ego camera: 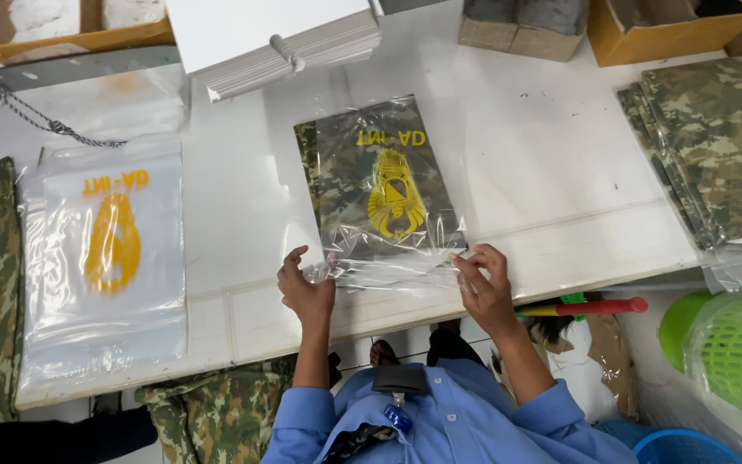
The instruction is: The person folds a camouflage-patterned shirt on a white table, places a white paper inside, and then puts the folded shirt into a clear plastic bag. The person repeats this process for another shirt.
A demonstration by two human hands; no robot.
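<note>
Both hands, left hand and right hand, are pinching the clear bag's open flap, fingers clamped on film; the slippery plastic risks creasing over the folded camouflage cloth

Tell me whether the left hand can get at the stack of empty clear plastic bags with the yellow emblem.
Probably yes: the left hand pinches the filled bag's open edge, and only bare white table lies between it and the stack of empty clear bags.

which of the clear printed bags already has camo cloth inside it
The bag in the middle, the one both hands touch at its near edge: left hand, right hand. The stack of bags at the left is flat and shows only white through.
</note>
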